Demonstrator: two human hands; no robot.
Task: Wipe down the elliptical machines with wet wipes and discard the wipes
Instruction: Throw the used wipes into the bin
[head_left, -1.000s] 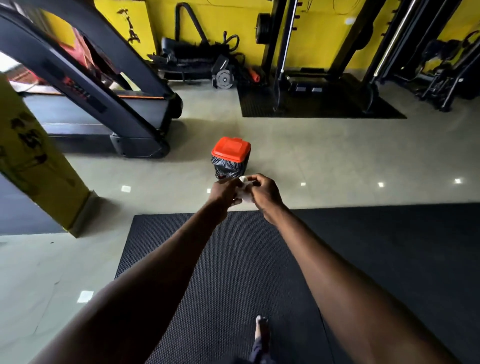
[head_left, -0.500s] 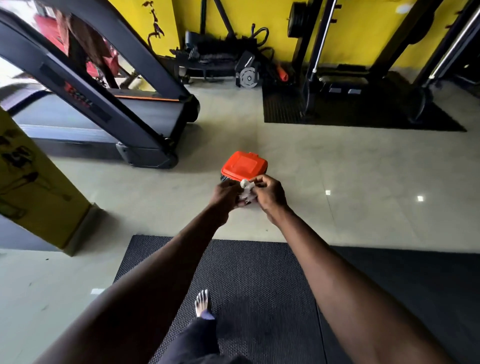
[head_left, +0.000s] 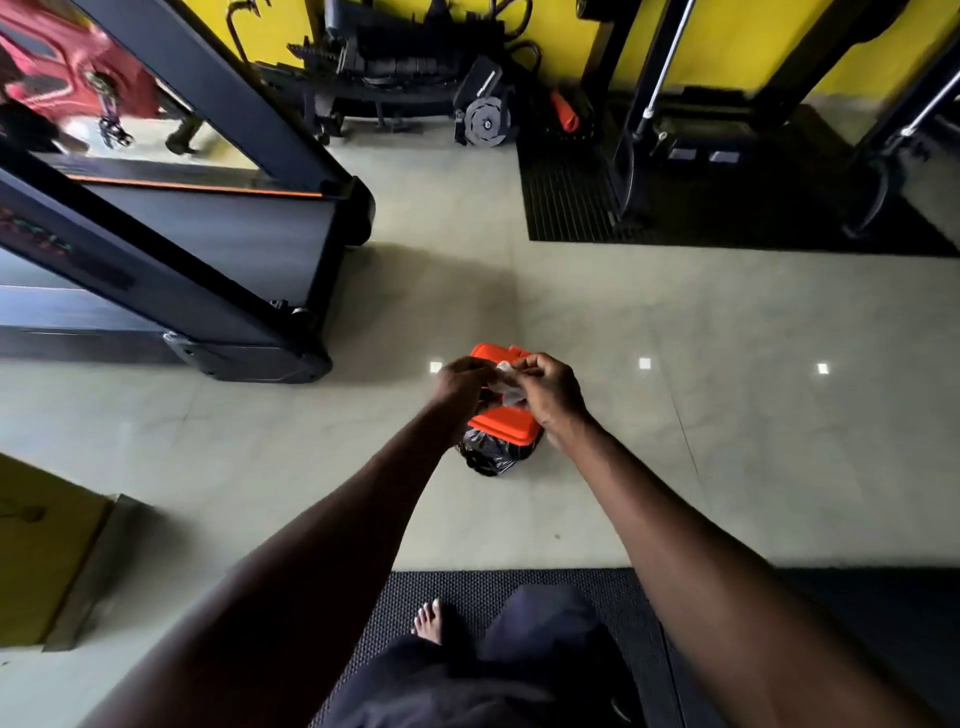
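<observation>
A crumpled white wet wipe (head_left: 508, 385) is pinched between both hands, held out in front of me. My left hand (head_left: 461, 385) grips its left side and my right hand (head_left: 550, 391) its right side. Directly below the hands stands a small bin with an orange lid (head_left: 508, 423) and a black liner bag (head_left: 491, 453) on the pale floor. The hands hide the middle of the lid, which looks closed. No elliptical machine is identifiable in view.
A dark treadmill (head_left: 218, 280) stands to the left of the bin. Black gym racks on a rubber mat (head_left: 571, 208) line the yellow back wall. A black textured mat (head_left: 457, 587) lies under my bare foot (head_left: 428, 621). A yellow column (head_left: 47, 561) rises at left.
I have walked forward off the mat toward the bin; it went from ahead of the hands to right beneath them. Both hands kept hold of the wipe.
</observation>
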